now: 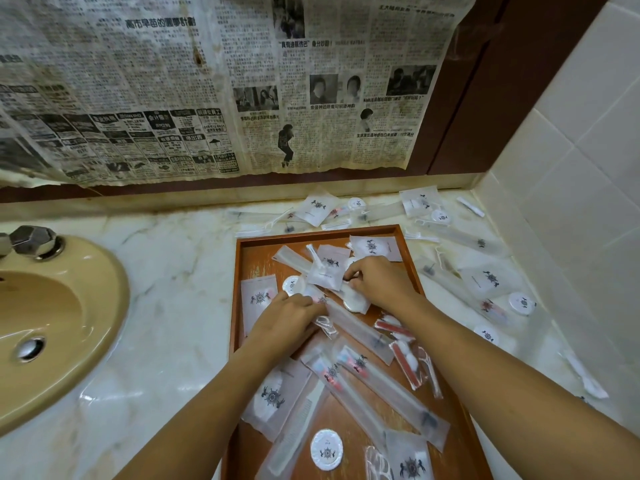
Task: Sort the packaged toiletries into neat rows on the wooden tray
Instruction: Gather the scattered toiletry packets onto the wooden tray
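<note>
A wooden tray [242, 261] lies on the marble counter, covered with a loose jumble of packaged toiletries: flat sachets, round soaps, long toothbrush packets. My left hand [284, 320] rests on the pile in the tray's middle, fingers curled around a long clear toothbrush packet [360, 330]. My right hand [377, 282] is just beyond it, pinching the edge of a square white sachet [325, 273] above a round wrapped soap [355, 301]. Another round soap [326, 449] lies near the tray's front. A flat sachet [258, 299] sits along the tray's left side.
More packets are scattered on the counter behind and right of the tray, among them a sachet [317, 209] and a round soap [522, 303]. A tan sink [69, 323] with a metal tap [33, 240] is left. A newspaper-covered mirror [207, 88] and tiled wall [571, 202] enclose the corner.
</note>
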The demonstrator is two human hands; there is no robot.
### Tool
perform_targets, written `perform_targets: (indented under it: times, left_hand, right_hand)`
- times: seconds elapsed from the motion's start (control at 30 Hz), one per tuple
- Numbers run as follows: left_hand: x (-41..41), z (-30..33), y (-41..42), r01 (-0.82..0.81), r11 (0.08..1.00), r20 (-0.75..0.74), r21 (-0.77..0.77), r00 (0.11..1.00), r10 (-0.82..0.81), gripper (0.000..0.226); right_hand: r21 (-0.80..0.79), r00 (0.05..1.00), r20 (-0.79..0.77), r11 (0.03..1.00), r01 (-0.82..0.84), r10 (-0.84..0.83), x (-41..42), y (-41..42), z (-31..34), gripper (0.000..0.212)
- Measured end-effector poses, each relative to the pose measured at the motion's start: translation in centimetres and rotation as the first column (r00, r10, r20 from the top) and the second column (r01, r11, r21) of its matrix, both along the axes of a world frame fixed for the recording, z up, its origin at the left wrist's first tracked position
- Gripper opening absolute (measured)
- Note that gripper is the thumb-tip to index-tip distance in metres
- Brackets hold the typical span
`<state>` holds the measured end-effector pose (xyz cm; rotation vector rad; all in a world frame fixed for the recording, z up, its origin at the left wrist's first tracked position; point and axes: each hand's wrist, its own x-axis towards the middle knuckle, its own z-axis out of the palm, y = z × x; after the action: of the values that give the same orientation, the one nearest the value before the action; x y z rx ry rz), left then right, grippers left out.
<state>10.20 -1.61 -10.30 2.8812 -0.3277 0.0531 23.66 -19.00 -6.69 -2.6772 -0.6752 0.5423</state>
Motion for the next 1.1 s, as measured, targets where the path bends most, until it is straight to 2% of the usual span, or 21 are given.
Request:
perform_targets:
  times: [0.13,0.37,0.57,0.7,0.8,0.97,1.1]
  left_hand:
    - [-0.1,-0.1,0.0,-0.028,0.999,0.011,-0.015,1.0,0.028,0.011]
    - [-1.1,0.2,0.3,-0.043,0.993,0.023,-0.109,0.999,0.046,0.005]
    - [-1.9,1.9,0.4,-0.082,0.981,-0.009,-0.175,0.997,0.082,0.035]
    - [-1.9,2.4,0.9,-0.163,0.964,-0.03,-0.209,0.987,0.161,0.012]
    - [-1.7,2.6,0.8,-0.22,0.945,-0.034,-0.24,0.975,0.219,0.015]
    - [-2.4,2.3,0.4,-0.259,0.903,-0.055,-0.344,0.965,0.256,0.026]
    - [-3.9,1.5,0.3,-0.28,0.865,-0.084,-0.416,0.959,0.269,0.025]
  right_hand:
    - [-0.044,0.999,0.0,0.998,-0.034,0.034,0.4,0.3,0.0,0.031]
    - [-0.004,0.997,0.008,0.997,-0.073,0.073,0.2,0.1,-0.1,0.012]
    - [-0.06,0.993,0.063,0.994,-0.097,0.1,0.0,0.4,0.0,0.01]
    - [-0.021,0.993,0.121,1.0,0.004,-0.002,-0.3,-0.2,1.3,0.009]
    - [0.052,0.977,0.171,0.991,0.12,-0.128,-0.4,-1.3,2.3,0.01]
    - [0.207,0.967,0.049,0.95,0.234,-0.249,-1.9,-4.1,3.6,0.008]
    - [0.277,0.946,0.02,0.911,0.306,-0.324,-4.6,-6.7,3.8,0.005]
